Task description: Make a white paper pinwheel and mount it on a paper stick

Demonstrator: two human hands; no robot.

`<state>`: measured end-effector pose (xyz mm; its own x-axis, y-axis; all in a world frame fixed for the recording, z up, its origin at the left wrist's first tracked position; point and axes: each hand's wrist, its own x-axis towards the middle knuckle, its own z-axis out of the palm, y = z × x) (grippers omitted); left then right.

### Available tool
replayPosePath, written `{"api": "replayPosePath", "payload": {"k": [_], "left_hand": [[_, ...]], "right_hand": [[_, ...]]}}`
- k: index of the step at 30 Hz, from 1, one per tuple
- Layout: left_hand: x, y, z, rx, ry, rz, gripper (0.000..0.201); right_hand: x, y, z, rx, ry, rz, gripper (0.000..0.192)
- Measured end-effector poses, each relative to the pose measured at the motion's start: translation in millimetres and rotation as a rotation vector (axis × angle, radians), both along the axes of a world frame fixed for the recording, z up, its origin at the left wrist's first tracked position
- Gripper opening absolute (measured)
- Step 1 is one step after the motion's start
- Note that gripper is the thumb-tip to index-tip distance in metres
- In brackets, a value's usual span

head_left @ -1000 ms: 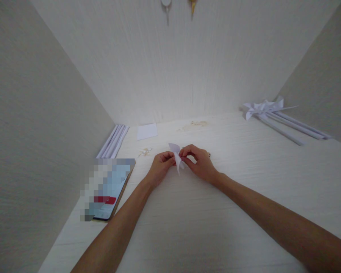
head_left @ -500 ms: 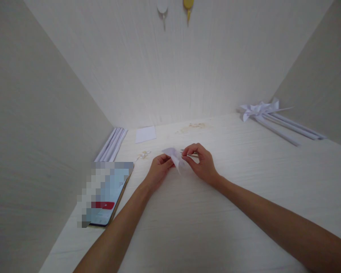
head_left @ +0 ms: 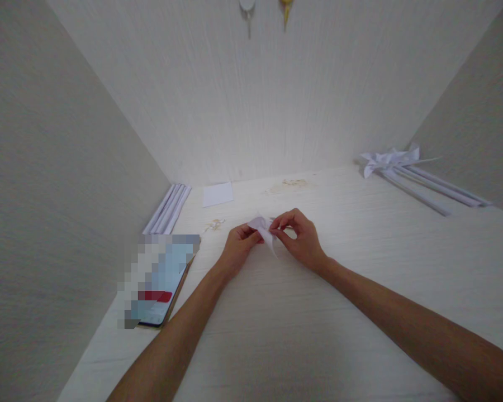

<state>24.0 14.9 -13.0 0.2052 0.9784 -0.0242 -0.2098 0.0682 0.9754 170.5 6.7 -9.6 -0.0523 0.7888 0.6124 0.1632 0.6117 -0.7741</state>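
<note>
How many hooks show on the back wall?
2: a white hook and, to its right, a yellow hook, both cut off by the picture's top edge; more may lie out of view.

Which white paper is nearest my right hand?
The curled paper in your left hand, right at the fingers of your right hand. The flat sheet lies near the back wall; the rolls, toward the side walls.

Partly pixelated phone (head_left: 171, 276) on white tabletop (head_left: 285, 329), white hook (head_left: 248, 10) and yellow hook (head_left: 286, 12) on pale wall (head_left: 251, 106)
</note>
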Motion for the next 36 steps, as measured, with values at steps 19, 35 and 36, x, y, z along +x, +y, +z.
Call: {"api": "replayPosePath", "payload": {"k": [19,35,36], "left_hand": [[-0.8,0.1,-1.8,0.046,0.108,0.024,0.013],[-3.3,-0.9,1.4,0.136,0.204,-0.010,0.009],[-2.9,-1.0,2.2,0.139,0.204,-0.005,0.009]], "right_hand": [[-1.2,2.1,-7.5,-0.030,0.115,0.018,0.031],[0.1,-0.2,-2.4,-0.101,-0.040,0.093,0.025],[-0.2,0.2,-2.2,-0.098,-0.025,0.101,0.025]]}}
